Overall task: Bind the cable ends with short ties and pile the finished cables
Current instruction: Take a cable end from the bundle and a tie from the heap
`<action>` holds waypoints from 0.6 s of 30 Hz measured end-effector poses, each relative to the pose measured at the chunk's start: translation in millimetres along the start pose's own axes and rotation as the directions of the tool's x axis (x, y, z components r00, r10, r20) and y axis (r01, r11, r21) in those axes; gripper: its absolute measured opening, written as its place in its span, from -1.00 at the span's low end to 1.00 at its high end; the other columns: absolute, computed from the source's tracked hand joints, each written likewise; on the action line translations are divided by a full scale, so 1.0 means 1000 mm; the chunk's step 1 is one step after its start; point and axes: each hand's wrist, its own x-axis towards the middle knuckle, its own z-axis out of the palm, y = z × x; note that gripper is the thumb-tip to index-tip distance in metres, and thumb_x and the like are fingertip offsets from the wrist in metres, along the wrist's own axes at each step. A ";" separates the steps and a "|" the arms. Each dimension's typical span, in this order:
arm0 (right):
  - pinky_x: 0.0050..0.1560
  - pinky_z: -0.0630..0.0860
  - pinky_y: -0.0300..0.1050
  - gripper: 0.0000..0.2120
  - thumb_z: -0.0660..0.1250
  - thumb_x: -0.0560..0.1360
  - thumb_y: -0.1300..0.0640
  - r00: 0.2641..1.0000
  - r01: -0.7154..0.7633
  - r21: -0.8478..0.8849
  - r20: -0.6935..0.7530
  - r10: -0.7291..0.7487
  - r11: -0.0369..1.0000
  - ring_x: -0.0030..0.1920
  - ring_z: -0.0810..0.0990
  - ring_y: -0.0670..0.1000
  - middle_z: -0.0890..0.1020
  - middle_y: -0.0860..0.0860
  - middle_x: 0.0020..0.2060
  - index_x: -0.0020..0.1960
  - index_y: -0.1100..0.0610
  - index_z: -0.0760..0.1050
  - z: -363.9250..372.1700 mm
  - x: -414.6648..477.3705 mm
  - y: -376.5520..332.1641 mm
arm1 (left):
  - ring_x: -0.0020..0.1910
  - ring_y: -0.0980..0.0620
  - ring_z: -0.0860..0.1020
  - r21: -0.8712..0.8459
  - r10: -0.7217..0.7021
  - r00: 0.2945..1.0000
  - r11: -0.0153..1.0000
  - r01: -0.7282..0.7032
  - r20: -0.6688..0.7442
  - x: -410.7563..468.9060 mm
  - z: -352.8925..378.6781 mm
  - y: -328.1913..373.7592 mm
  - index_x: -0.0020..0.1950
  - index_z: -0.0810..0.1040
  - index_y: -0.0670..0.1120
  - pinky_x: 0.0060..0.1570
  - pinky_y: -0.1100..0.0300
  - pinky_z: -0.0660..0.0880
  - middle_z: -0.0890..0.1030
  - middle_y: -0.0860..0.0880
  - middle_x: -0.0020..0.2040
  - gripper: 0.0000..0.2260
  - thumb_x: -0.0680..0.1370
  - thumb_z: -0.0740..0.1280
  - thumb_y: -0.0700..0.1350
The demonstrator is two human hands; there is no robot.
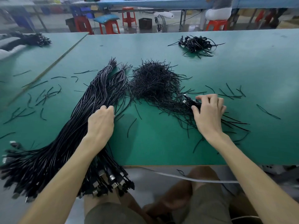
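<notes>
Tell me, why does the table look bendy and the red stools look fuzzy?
Head view: the wide-angle lens bows the green table toward the frame edges; head view: the red stools sit far back and look soft; the cable bundle smears at the lower-left corner.

— From where does the view look?
— There is one view, from the person's head. It faces forward and down, over the near edge of the table.
— How near is it?
— Near. Both forearms enter from the bottom corners. The left hand on the cables is left of centre, and the right hand with a coiled cable is right of centre. The shorts show below the table edge.
— How far does it reach?
— The lens is wide, so straight edges bend. At the top it passes the far table edge and reaches the stools and a blue bench.
</notes>
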 end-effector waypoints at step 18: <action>0.29 0.26 -0.10 -0.53 0.21 0.49 0.47 0.675 0.536 0.372 0.350 -0.649 0.758 0.15 0.44 -0.04 0.66 -0.05 0.05 0.30 0.11 0.55 0.001 -0.064 -0.100 | -0.47 0.08 0.41 -0.719 0.484 0.699 0.692 0.063 0.526 -0.033 -0.045 0.020 -0.11 0.60 -0.15 -0.41 0.23 0.38 0.57 0.03 -0.36 -0.68 0.70 0.25 0.03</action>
